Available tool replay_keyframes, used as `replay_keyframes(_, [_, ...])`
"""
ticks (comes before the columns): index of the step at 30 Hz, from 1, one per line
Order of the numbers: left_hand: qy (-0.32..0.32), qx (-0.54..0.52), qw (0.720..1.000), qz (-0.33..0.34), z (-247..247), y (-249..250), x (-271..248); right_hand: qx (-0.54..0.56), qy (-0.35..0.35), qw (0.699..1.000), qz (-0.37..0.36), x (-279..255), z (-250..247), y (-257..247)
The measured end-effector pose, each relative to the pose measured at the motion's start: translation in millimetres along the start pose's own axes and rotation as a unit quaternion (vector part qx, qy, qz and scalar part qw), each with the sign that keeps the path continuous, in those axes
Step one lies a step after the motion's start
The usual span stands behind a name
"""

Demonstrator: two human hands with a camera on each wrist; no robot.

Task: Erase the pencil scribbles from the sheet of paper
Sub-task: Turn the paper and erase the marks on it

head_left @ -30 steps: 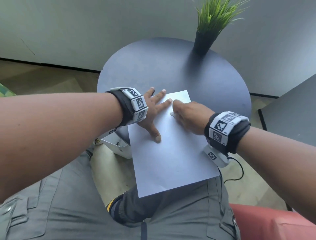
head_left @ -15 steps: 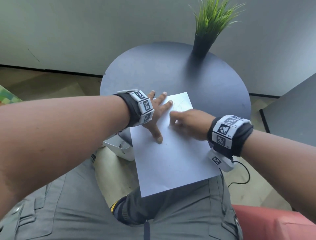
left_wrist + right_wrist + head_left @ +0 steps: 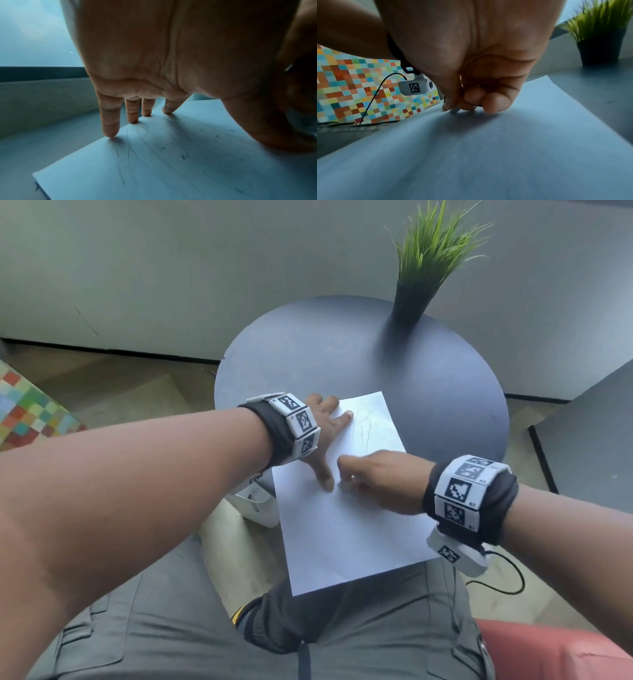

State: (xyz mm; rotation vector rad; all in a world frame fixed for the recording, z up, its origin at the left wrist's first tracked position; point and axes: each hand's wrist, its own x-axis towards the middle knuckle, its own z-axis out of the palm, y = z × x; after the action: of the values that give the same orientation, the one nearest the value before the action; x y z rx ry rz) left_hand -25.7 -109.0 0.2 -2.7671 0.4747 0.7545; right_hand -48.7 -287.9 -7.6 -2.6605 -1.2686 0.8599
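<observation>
A white sheet of paper (image 3: 349,529) lies on the round dark table (image 3: 308,354), its near end hanging over my lap. Faint pencil scribbles (image 3: 364,429) mark its far end. My left hand (image 3: 325,440) presses flat on the sheet's left edge, with straight fingers (image 3: 110,121) spread beside the scribbles (image 3: 137,142). Dark eraser crumbs (image 3: 182,157) dot the paper. My right hand (image 3: 344,479) sits on the sheet just right of the left thumb. Its curled fingers (image 3: 489,104) pinch a small grey eraser (image 3: 453,111), whose tip touches the paper (image 3: 488,155).
A potted grass plant (image 3: 424,268) stands at the table's far right. A white box (image 3: 257,505) sits on the floor under the table's left edge. Another dark tabletop (image 3: 589,433) is at the right, a checkered mat (image 3: 24,409) at the left, a red seat (image 3: 548,652) at the bottom right.
My right hand has slid toward me along the sheet, from the far scribbled end to beside the left thumb, uncovering the scribbles. The left hand has stayed pressed on the paper.
</observation>
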Motion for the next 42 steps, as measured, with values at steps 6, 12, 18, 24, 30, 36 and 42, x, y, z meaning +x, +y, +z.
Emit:
replay_keyframes(6, [-0.015, -0.037, 0.999, -0.006, 2.1, 1.4, -5.9, -0.031, 0.108, 0.987, 0.117, 3.6, -12.2, 25.3])
replay_keyframes(12, [-0.013, -0.077, 0.997, -0.005, 17.6, 1.4, -3.3, 0.003, 0.035, 0.997, 0.065, 2.2, -8.0, 10.8])
replay_keyframes(18, [-0.009, -0.078, 0.997, 0.002, 21.8, -0.1, -5.0, 0.004, 0.041, 0.998, 0.05, 2.2, 4.3, -10.4])
replay_keyframes(24, [0.003, -0.076, 0.997, 0.012, 22.4, 0.7, -6.7, 0.081, 0.124, 0.965, 0.216, 20.5, -22.6, 41.9])
replay_keyframes(30, [0.09, -0.096, 0.991, 0.028, 13.7, -10.4, -2.2, 0.137, 0.18, 0.956, 0.188, 38.9, -40.8, 60.4])
replay_keyframes(36, [0.085, -0.091, 0.992, 0.022, 8.8, -11.7, 10.6, 0.122, 0.158, 0.96, 0.196, 49.3, -34.3, 61.4])
replay_keyframes(42, [-0.004, -0.094, 0.995, -0.01, 1.1, -11.4, 13.6, 0.065, 0.147, 0.977, 0.141, 44.3, -29.2, 42.9])
